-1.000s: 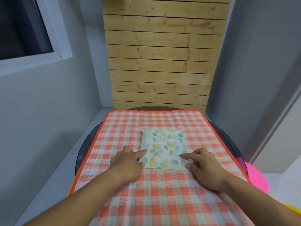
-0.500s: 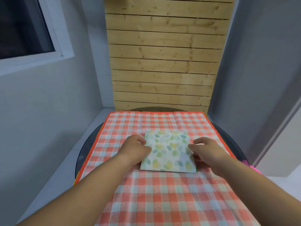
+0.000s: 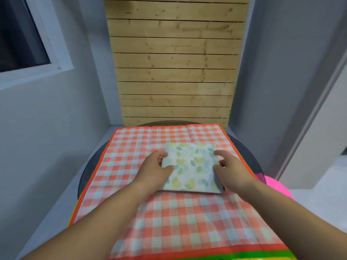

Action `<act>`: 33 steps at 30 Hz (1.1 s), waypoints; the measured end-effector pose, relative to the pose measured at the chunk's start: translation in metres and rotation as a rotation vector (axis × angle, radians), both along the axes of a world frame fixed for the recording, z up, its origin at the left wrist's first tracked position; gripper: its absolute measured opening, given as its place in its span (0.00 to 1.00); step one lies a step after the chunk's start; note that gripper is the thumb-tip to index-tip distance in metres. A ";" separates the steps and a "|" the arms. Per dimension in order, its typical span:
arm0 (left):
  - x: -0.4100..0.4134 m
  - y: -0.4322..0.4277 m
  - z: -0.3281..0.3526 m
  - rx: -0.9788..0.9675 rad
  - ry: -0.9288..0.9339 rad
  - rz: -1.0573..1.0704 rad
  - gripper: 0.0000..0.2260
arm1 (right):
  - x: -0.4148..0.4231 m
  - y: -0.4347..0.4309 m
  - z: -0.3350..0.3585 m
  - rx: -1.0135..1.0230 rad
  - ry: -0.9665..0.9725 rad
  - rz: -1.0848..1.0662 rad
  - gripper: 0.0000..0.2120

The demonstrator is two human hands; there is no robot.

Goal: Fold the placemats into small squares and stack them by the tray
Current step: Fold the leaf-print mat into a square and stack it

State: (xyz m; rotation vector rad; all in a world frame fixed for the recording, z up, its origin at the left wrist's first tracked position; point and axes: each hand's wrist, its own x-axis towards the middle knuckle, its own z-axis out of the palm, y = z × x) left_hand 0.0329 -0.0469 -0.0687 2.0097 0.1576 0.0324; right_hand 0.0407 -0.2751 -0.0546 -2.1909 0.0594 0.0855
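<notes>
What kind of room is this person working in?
Likely a corner of a home, perhaps a dining nook: a round glass table under a checked placemat, a wooden slat panel and a window.

- we find the folded placemat (image 3: 190,169) lying on the spread placemat (image 3: 129,166).
- our left hand (image 3: 155,167) grips its left edge, our right hand (image 3: 231,168) its right edge.
- the spread placemat covers the round table (image 3: 86,175).
- a plank panel (image 3: 174,72) stands behind the table, with a window (image 3: 22,34) to the left.
</notes>
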 end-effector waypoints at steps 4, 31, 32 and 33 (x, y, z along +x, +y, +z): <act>-0.012 -0.052 0.010 -0.037 -0.111 -0.085 0.21 | -0.023 -0.048 0.012 0.049 -0.121 -0.079 0.21; 0.027 -0.387 -0.187 -0.116 0.045 -0.161 0.34 | 0.017 -0.330 -0.169 0.194 0.032 -0.349 0.16; 0.041 -0.382 -0.195 -0.065 0.046 -0.157 0.34 | 0.029 -0.326 -0.178 0.222 0.048 -0.339 0.16; 0.054 -0.377 -0.202 -0.023 0.054 -0.155 0.34 | 0.041 -0.322 -0.187 0.257 0.070 -0.327 0.16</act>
